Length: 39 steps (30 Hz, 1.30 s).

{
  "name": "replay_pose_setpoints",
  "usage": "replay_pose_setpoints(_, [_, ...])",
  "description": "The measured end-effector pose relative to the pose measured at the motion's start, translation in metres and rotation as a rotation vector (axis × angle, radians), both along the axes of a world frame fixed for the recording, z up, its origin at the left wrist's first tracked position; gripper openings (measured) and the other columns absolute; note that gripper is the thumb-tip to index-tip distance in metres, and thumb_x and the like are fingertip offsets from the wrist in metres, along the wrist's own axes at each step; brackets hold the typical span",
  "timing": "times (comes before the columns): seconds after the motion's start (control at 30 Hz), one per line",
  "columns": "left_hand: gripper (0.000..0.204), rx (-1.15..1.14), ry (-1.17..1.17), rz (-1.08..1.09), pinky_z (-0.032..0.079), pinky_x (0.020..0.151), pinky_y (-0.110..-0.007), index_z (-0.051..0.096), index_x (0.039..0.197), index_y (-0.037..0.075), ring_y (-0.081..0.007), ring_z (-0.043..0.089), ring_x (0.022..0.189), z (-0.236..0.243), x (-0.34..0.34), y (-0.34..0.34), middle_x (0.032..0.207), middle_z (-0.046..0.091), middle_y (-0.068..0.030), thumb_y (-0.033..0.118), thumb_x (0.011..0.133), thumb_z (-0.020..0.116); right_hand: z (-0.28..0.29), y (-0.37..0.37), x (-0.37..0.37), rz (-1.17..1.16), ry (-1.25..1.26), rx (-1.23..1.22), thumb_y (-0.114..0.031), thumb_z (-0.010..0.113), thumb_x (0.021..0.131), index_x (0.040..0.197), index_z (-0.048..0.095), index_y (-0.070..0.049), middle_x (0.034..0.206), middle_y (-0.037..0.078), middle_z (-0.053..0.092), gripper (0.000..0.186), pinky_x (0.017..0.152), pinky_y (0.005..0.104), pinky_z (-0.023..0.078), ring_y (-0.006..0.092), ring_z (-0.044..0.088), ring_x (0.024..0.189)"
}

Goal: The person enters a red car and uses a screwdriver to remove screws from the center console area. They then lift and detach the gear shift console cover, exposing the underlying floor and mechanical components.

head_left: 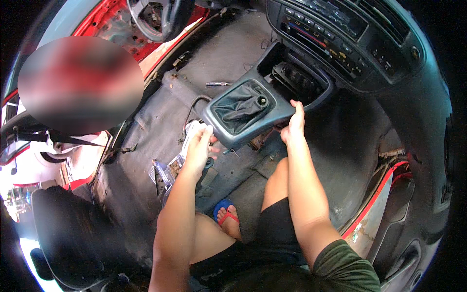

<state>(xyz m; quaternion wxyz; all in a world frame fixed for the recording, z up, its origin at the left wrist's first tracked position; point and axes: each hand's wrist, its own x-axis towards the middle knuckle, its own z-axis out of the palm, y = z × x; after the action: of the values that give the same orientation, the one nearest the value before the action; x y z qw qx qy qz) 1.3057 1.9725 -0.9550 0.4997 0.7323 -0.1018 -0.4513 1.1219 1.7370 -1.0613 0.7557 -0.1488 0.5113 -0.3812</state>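
A dark grey centre console trim (284, 114) lies tilted across the middle of the car floor, its far end under the dashboard. A black gear lever boot (243, 109) fills its opening, with a small round shaft end (262, 100) showing. My right hand (294, 125) grips the console's right side, thumb on top and fingers partly hidden underneath. At the near left corner, my left hand (198, 146) has its thumb against the edge and its fingers curled below it. Beside that hand lies a crumpled clear plastic piece (165, 173).
The dashboard (335, 44) with buttons stands ahead. A steering wheel (155, 22) is at the far left. A screwdriver-like tool (219, 84) lies on the black floor lining (141, 155). A dark seat-like shape (73, 233) is at the lower left. A blurred oval covers the upper left.
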Motion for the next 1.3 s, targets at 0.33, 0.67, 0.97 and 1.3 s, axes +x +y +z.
replay_pose_setpoints(0.33, [0.076, 0.062, -0.378, -0.118, 0.058, 0.087, -0.038, 0.049, 0.143, -0.003, -0.0255, 0.07, 0.107, -0.017, 0.022, -0.057, 0.122, 0.069, -0.0213, 0.027, 0.083, 0.086, 0.028, 0.018, 0.0, 0.078, 0.132, -0.04, -0.048, 0.069, 0.084, 0.121, 0.059, -0.005, 0.116, 0.016, 0.065, 0.058, 0.103, 0.0684, 0.036, 0.035, 0.061, 0.11])
replay_pose_setpoints(0.67, [0.044, 0.094, -0.785, -0.232, 0.053, 0.054, -0.03, 0.069, 0.116, -0.006, -0.0144, 0.064, 0.057, 0.015, 0.036, -0.071, 0.073, 0.07, -0.0098, 0.022, 0.083, 0.076, 0.036, 0.009, -0.007, 0.03, 0.081, -0.003, -0.051, 0.077, 0.075, 0.127, 0.053, 0.007, 0.118, 0.022, 0.06, 0.081, 0.089, 0.0525, 0.05, 0.0334, 0.06, 0.105])
replay_pose_setpoints(0.97, [0.037, 0.159, -0.59, -0.304, 0.044, 0.041, -0.027, 0.07, 0.101, -0.001, -0.0113, 0.058, 0.053, -0.005, 0.034, -0.062, 0.07, 0.064, -0.0032, 0.033, 0.087, 0.078, 0.022, 0.009, 0.007, -0.057, 0.41, -0.035, -0.068, 0.079, 0.074, 0.163, 0.008, -0.002, 0.164, 0.024, 0.028, 0.132, 0.12, 0.0535, 0.026, 0.0375, 0.03, 0.149])
replay_pose_setpoints(1.3, [0.055, 0.133, -0.514, -0.309, 0.042, 0.043, -0.026, 0.072, 0.108, -0.008, -0.0092, 0.053, 0.047, 0.036, 0.005, -0.038, 0.064, 0.061, -0.0025, 0.04, 0.085, 0.084, -0.017, -0.01, -0.011, -0.429, 0.174, -0.087, -0.039, 0.082, 0.078, 0.138, 0.051, -0.003, 0.132, 0.016, 0.058, 0.076, 0.102, 0.0514, 0.046, 0.0315, 0.056, 0.121])
